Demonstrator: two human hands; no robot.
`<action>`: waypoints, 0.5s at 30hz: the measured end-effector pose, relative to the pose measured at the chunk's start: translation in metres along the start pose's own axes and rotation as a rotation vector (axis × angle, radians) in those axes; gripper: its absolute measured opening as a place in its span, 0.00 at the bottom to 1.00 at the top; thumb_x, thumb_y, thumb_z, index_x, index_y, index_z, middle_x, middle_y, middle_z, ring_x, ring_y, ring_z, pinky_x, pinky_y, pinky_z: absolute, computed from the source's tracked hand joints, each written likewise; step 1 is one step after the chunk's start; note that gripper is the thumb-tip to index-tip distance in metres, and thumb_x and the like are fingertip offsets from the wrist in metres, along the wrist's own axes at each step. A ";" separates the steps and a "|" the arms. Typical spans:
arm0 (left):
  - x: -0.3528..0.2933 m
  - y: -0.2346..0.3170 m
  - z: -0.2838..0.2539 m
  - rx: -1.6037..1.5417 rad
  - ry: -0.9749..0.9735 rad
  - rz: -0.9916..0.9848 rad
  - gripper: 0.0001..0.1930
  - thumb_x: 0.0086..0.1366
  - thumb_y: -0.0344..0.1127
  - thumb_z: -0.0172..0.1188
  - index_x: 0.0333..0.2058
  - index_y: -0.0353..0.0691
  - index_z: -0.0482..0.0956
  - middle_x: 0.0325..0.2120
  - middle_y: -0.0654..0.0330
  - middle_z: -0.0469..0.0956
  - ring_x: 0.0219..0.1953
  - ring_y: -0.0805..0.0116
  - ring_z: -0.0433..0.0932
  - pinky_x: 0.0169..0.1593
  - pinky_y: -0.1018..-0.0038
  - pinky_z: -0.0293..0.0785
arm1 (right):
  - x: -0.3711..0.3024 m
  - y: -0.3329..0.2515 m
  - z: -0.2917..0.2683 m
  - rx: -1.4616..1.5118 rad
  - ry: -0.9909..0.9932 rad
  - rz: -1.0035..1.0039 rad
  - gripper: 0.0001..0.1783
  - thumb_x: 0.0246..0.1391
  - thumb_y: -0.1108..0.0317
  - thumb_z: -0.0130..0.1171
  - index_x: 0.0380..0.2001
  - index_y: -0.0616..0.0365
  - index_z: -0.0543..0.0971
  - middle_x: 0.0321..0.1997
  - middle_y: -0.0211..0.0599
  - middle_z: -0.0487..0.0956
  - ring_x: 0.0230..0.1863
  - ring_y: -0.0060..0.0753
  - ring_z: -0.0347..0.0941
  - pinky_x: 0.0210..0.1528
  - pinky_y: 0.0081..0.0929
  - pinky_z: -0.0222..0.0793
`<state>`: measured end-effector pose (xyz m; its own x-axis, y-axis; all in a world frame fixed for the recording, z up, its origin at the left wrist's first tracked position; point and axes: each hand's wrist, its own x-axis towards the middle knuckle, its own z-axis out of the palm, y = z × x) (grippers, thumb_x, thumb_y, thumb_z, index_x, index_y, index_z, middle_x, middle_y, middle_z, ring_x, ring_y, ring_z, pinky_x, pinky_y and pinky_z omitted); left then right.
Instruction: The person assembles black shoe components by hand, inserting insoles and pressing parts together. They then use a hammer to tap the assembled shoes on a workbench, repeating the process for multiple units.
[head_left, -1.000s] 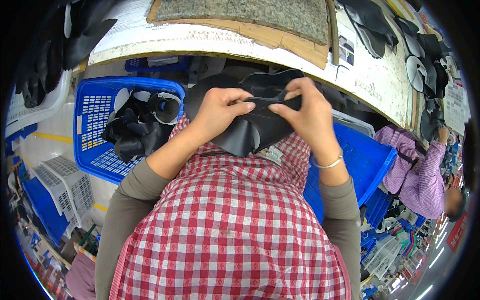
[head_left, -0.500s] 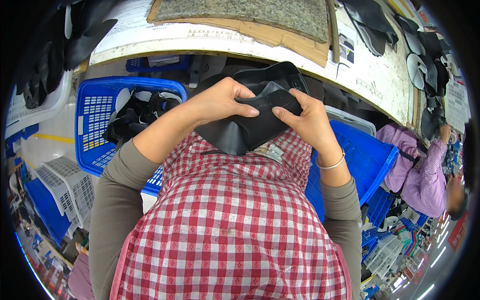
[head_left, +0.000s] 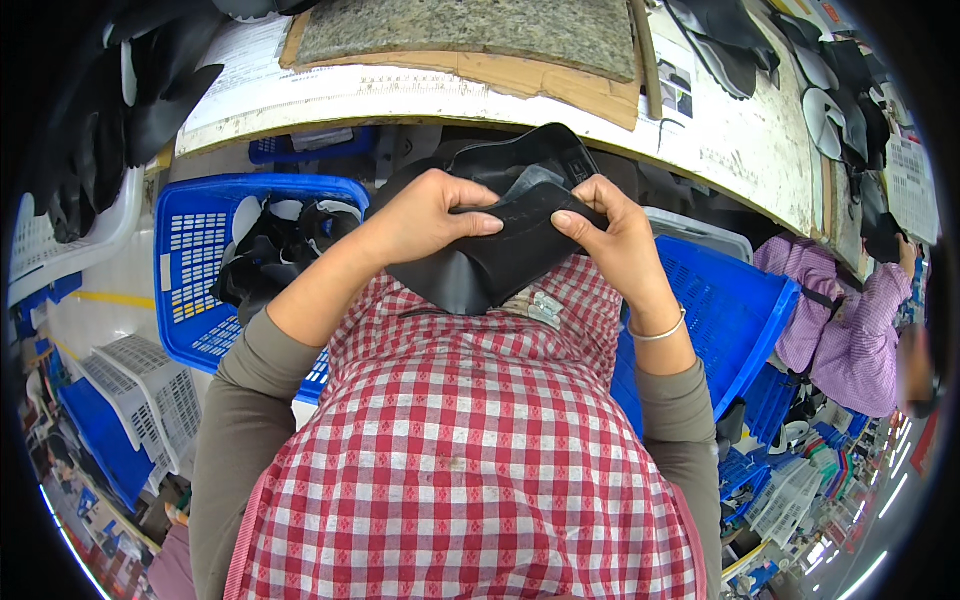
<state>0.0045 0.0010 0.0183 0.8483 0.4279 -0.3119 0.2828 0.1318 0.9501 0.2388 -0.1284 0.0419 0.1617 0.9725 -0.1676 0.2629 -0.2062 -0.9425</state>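
Observation:
Between both hands, above my lap, is a black leather shoe upper [head_left: 470, 262], folded, with a greyish lining showing at its upper edge. My left hand [head_left: 437, 217] pinches the edge, thumb on top and fingers behind the material. Farther right, my right hand [head_left: 612, 228] grips the same edge with its thumb pressed on the near face. The lower part of the upper hangs down over the red checked apron [head_left: 450, 440]. Fingertips behind the leather are hidden.
A worktable [head_left: 745, 160] stands ahead, bearing a stone slab [head_left: 470, 35] on cardboard. To the left is a blue basket [head_left: 185, 250] of black pieces; a blue crate [head_left: 725, 310] is at the right. Beyond it a person in a purple checked top [head_left: 850, 345] works.
Both hands still hold the shoe upper. My left hand has slid slightly left along its edge, and the view has shifted a little. The person at right has reached an arm farther out.

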 end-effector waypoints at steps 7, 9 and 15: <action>0.019 0.015 -0.009 -0.199 0.055 0.075 0.14 0.70 0.31 0.65 0.51 0.31 0.85 0.40 0.57 0.88 0.41 0.74 0.84 0.48 0.77 0.80 | 0.002 -0.001 0.004 -0.003 0.007 -0.023 0.11 0.55 0.71 0.74 0.33 0.62 0.79 0.30 0.27 0.80 0.36 0.15 0.73 0.42 0.21 0.72; 0.021 0.017 -0.006 -0.171 0.072 0.067 0.13 0.70 0.31 0.65 0.49 0.31 0.86 0.38 0.58 0.88 0.39 0.76 0.83 0.47 0.78 0.80 | 0.002 -0.003 0.003 -0.015 0.019 -0.011 0.12 0.54 0.71 0.74 0.33 0.62 0.79 0.30 0.29 0.82 0.36 0.17 0.74 0.41 0.23 0.73; 0.021 0.021 0.001 0.027 0.115 0.101 0.11 0.71 0.28 0.63 0.48 0.31 0.86 0.37 0.60 0.88 0.39 0.78 0.82 0.46 0.79 0.79 | 0.001 -0.009 0.003 -0.121 0.062 0.011 0.14 0.55 0.73 0.73 0.38 0.60 0.76 0.33 0.26 0.80 0.38 0.15 0.73 0.42 0.18 0.72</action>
<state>0.0291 0.0116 0.0315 0.8168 0.5372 -0.2101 0.2120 0.0592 0.9755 0.2339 -0.1252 0.0498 0.2223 0.9624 -0.1558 0.3731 -0.2317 -0.8984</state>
